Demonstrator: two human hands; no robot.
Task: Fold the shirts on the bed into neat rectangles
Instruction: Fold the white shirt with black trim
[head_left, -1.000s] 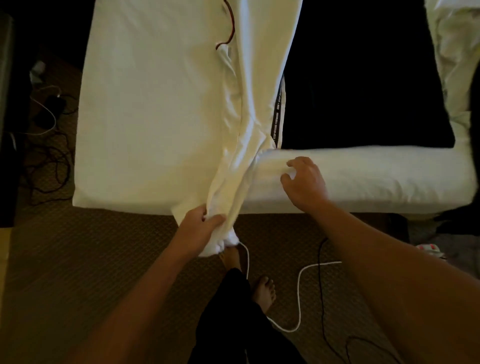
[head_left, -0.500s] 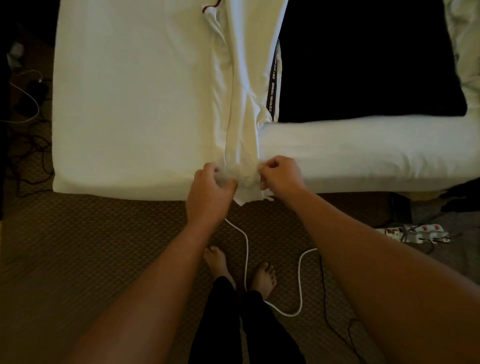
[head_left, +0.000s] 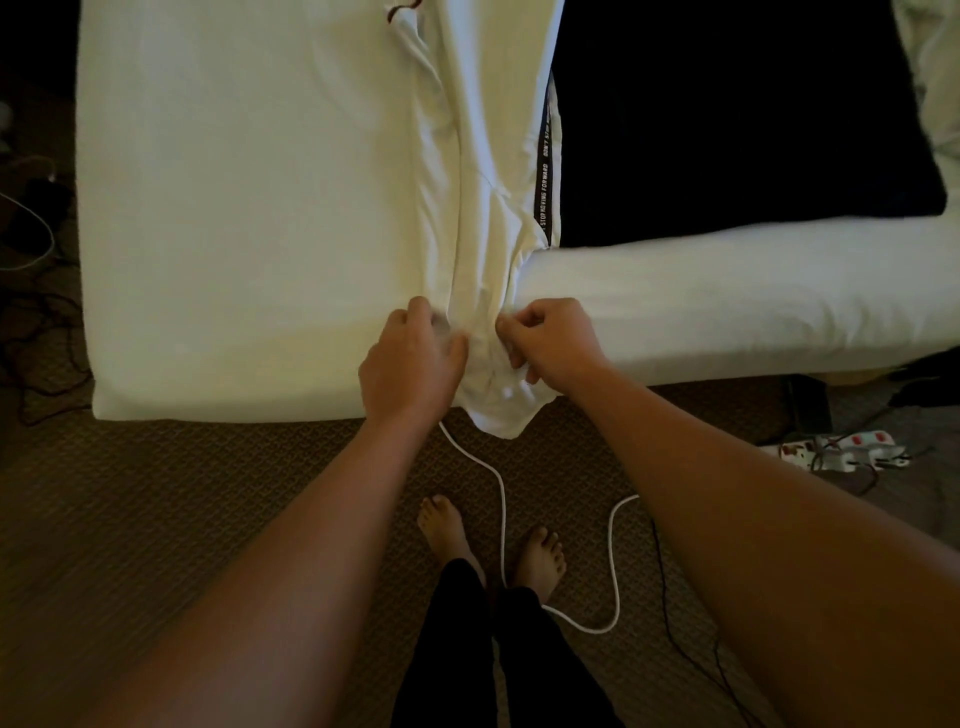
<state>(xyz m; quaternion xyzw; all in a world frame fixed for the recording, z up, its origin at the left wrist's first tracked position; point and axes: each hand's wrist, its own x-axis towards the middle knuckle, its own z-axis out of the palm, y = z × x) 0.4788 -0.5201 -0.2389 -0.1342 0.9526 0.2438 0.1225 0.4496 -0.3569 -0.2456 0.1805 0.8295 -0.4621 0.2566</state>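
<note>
Left hand pinches the white shirt's hem at the bed edge — right hand clamps the other corner; bunched cloth could slide floorward — or fold crooked beside the black shirt.

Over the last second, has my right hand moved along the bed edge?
Yes. The right hand slid left along the white mattress edge and now grips the white shirt's hem.

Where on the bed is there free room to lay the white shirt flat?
Bare sheet lies left of the white shirt, out to the bed edge. Right is crowded: a black garment borders it, and both hands grip its hem.
</note>
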